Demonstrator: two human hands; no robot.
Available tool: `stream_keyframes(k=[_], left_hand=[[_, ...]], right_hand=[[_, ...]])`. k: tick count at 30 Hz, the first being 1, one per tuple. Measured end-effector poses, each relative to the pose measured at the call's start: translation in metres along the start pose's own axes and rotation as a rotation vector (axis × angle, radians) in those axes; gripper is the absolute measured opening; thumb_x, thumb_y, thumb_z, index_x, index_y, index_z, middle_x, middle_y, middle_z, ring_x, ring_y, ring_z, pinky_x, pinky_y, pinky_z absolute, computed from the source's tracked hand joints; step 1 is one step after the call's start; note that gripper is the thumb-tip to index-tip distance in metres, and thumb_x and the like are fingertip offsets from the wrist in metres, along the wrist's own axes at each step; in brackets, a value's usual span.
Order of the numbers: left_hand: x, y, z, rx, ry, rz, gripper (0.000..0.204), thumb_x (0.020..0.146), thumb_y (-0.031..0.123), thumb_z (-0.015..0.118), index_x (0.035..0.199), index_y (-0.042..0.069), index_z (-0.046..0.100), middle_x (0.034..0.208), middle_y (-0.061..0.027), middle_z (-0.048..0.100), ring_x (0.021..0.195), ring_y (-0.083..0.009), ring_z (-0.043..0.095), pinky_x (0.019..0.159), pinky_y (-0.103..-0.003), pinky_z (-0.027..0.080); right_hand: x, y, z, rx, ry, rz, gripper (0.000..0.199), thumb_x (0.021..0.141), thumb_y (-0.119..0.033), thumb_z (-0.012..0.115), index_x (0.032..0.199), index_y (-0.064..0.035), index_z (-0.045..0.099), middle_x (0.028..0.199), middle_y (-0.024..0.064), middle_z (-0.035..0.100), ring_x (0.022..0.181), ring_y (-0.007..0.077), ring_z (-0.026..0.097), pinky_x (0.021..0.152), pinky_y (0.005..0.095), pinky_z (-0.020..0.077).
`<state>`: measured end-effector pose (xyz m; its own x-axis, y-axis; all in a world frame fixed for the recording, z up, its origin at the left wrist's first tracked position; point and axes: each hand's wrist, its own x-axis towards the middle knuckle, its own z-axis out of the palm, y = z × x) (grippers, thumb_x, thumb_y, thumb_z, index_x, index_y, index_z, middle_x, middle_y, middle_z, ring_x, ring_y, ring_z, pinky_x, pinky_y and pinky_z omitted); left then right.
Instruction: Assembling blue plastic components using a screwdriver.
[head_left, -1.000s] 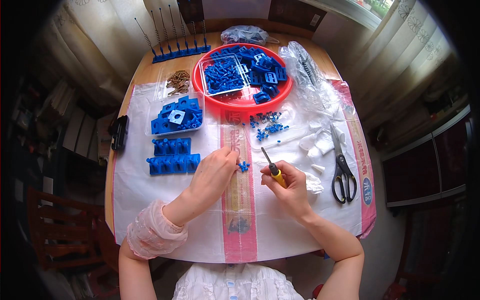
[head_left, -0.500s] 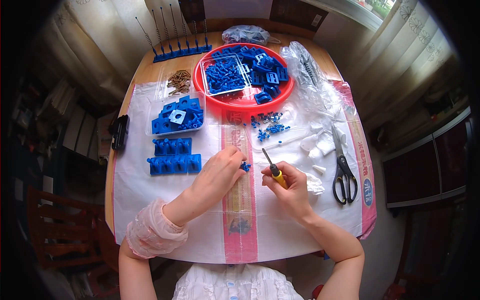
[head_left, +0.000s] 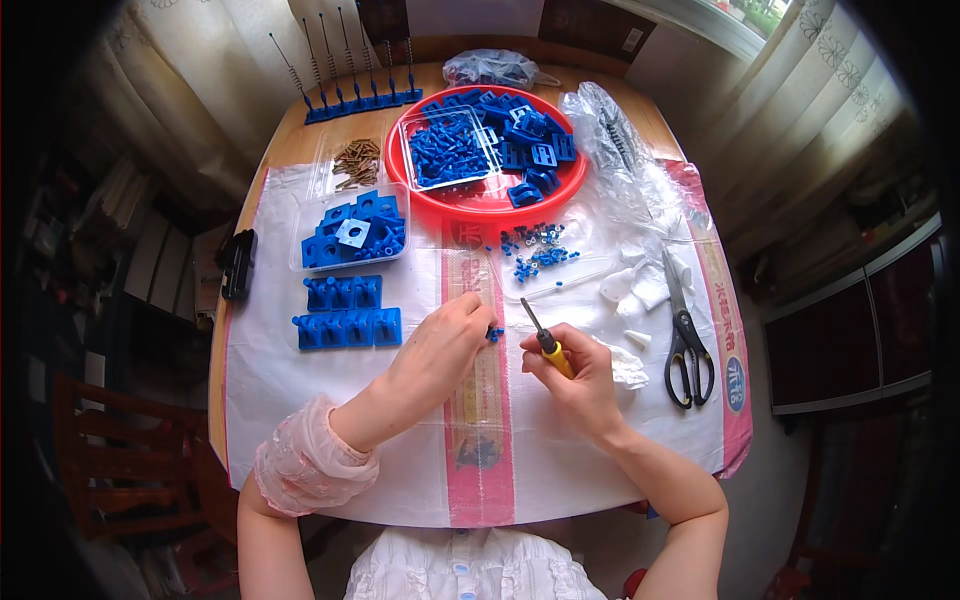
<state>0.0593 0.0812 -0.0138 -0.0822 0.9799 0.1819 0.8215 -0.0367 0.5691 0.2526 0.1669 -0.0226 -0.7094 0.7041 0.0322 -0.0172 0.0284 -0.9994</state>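
Observation:
My left hand [head_left: 446, 346] is closed, its fingers pinching a small blue plastic part [head_left: 495, 334] over the middle of the mat; most of that part is hidden by the fingers. Just to its right, my right hand [head_left: 578, 384] grips a screwdriver [head_left: 549, 346] by its yellow handle, with the dark shaft pointing up and away. The screwdriver tip is apart from the blue part. Left of my left hand lie two rows of assembled blue blocks [head_left: 348, 328]. Beyond my hands is a scatter of tiny blue and metal pieces [head_left: 540, 262].
A red basin [head_left: 575, 190] holds blue parts and a clear tray of blue pegs. Left of it are brass screws [head_left: 357, 163] and a clear box [head_left: 300, 262] of blue plates. Scissors [head_left: 688, 350] lie at right, near plastic bags [head_left: 610, 140]. Spring rods [head_left: 365, 104] stand behind.
My left hand has shifted very slightly to the right with the small blue part. The screwdriver in my right hand has barely moved.

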Motion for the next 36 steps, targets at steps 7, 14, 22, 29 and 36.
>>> stream_keyframes(k=[7,14,22,29,36], left_hand=[[-0.001,-0.003,0.001,0.022,0.012,0.010,0.021,0.084,-0.002,0.069,0.105,0.001,0.066,0.101,-0.0160,0.063,0.093,-0.0371,0.066,0.082,-0.043,0.054],[-0.001,0.002,-0.002,-0.023,-0.023,0.014,0.021,0.079,-0.013,0.056,0.098,-0.006,0.059,0.099,-0.0212,0.058,0.097,-0.0400,0.061,0.085,-0.045,0.051],[-0.001,-0.001,0.001,0.028,0.025,0.012,0.021,0.085,-0.002,0.068,0.106,0.001,0.066,0.100,-0.0165,0.063,0.091,-0.0373,0.066,0.080,-0.043,0.054],[-0.003,0.002,-0.002,0.016,0.033,0.021,0.021,0.086,-0.001,0.068,0.106,0.001,0.065,0.100,-0.0164,0.063,0.091,-0.0373,0.065,0.081,-0.043,0.054],[0.002,0.014,-0.001,0.078,0.056,0.051,0.018,0.087,0.010,0.070,0.103,0.004,0.067,0.102,-0.0125,0.060,0.098,-0.0310,0.063,0.084,-0.041,0.053]], right_hand=[[0.000,0.000,0.001,-0.004,-0.001,-0.001,0.010,0.093,-0.003,0.070,0.102,0.0002,0.069,0.086,-0.0022,0.068,0.079,0.0011,0.060,0.069,0.0190,0.0486],[0.000,0.001,0.000,-0.008,0.001,0.003,0.010,0.093,-0.002,0.069,0.103,0.0002,0.069,0.087,-0.0017,0.069,0.080,0.0015,0.060,0.070,0.0195,0.0494],[0.000,-0.003,-0.001,-0.029,-0.032,0.051,0.011,0.092,0.003,0.066,0.103,0.0019,0.066,0.093,0.0048,0.070,0.086,0.0092,0.068,0.079,0.0230,0.0548],[0.000,0.001,0.000,-0.006,-0.008,0.014,0.011,0.092,-0.001,0.069,0.103,0.0003,0.069,0.091,0.0003,0.071,0.084,0.0033,0.063,0.075,0.0207,0.0516],[0.000,0.001,-0.002,-0.035,-0.028,0.034,0.011,0.092,0.001,0.067,0.103,0.0012,0.067,0.091,0.0029,0.070,0.083,0.0069,0.065,0.076,0.0222,0.0525]])
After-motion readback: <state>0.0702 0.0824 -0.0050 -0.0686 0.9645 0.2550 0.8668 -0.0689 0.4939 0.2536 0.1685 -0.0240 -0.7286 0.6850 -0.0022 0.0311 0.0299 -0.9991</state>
